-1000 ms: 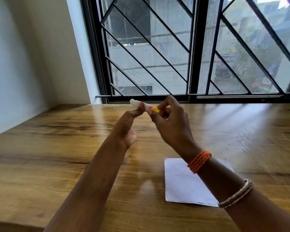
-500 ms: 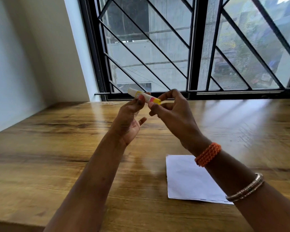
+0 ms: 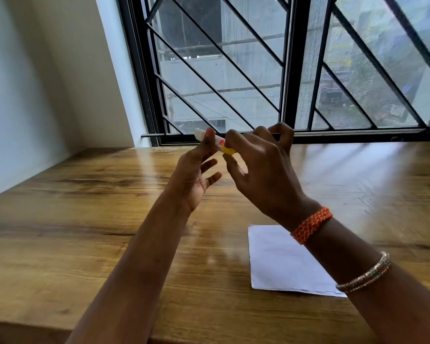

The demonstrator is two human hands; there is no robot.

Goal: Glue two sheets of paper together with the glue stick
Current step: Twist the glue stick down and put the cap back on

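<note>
In the head view, both hands are pinching a small white glue stick with a yellow end above the brown wooden table: the left hand is gripping its white part, the right hand its yellow end. White paper sheets are lying below, partly hidden by the right forearm wearing an orange braided wristband.

Glue stick between both raised hands
</note>
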